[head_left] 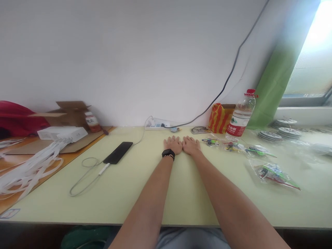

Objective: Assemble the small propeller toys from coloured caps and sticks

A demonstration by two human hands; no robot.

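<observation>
My left hand [173, 145] lies flat, palm down, on the pale yellow table [145, 186], with a dark watch [168, 153] on its wrist. Right beside it, my right hand [191, 145] rests flat too, fingers stretched toward the wall. The two hands are close together at the thumbs, and neither holds anything. Nearest to the right hand is a small clear bag of coloured parts [210, 141]. A black phone [118, 153] with a white cable [85, 192] lies to the left of the hands.
A power strip [157, 125] sits against the wall. At right stand a large water bottle [239, 119], a red-and-yellow bag [218, 118], a bag of parts [276, 173] and stacked discs [288, 132]. White straps [33, 167], a cardboard box [74, 114] and a smaller bottle [92, 122] are at left.
</observation>
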